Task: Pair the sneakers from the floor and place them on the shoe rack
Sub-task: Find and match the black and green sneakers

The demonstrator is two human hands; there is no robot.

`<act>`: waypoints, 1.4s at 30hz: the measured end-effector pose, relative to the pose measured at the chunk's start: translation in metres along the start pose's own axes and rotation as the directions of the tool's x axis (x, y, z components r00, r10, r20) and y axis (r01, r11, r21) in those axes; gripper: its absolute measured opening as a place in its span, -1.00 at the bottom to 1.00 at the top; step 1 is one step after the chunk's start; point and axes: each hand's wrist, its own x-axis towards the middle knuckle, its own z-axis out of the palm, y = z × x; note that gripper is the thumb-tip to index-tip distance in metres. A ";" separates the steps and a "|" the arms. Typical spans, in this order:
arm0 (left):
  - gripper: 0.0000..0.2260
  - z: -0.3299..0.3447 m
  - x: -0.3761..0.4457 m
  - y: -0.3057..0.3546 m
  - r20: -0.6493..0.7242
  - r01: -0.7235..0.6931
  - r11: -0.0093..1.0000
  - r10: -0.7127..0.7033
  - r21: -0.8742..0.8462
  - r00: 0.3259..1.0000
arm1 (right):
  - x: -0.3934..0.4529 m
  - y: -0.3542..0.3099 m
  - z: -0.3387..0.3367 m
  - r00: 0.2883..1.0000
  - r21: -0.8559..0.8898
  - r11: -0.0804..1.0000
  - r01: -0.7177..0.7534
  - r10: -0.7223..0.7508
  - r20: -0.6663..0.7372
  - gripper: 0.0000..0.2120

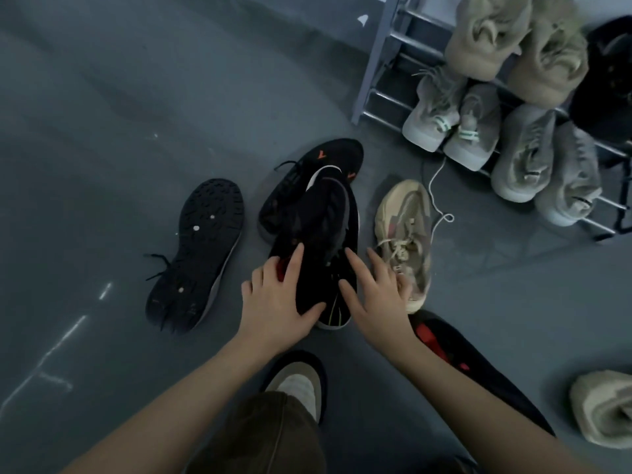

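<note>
Both hands, left (277, 299) and right (376, 295), fingers spread, press on black sneaker (318, 234) stacked over its mate, likely pairing before the rack (376, 63).

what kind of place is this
Probably a home entryway or shoe corner: a metal shoe rack loaded with paired beige sneakers, and loose sneakers like a black one scattered on grey floor.

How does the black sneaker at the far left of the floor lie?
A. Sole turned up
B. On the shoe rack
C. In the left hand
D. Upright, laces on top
A: the black sneaker lies apart from both hands on the floor, its studded sole facing the camera.
</note>
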 end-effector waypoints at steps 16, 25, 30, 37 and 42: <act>-0.25 -0.018 0.019 -0.106 -0.035 0.409 0.910 -0.408 0.069 0.912 | 0.035 -0.091 0.031 0.898 -0.149 0.887 0.437 -0.438 0.025 -0.58; -0.36 -0.034 0.020 -0.097 -0.190 0.366 0.908 -0.404 -0.203 0.895 | 0.052 -0.063 0.018 0.922 -0.300 0.905 0.302 -0.357 -0.148 -0.52; -0.38 -0.053 0.007 -0.057 -0.312 0.074 0.933 -0.191 -0.352 0.931 | 0.034 -0.032 0.010 0.974 -0.109 0.985 0.131 -0.148 -0.170 -0.47; -0.41 -0.077 0.015 0.012 -0.356 -0.238 0.824 0.047 -0.515 0.933 | 0.016 -0.034 -0.027 0.963 0.442 0.875 0.197 -0.089 -0.253 -0.44; -0.42 -0.065 0.016 0.045 -0.298 -0.336 0.754 0.193 -0.565 0.935 | 0.009 -0.022 -0.057 0.962 0.685 0.687 0.242 -0.080 -0.260 -0.41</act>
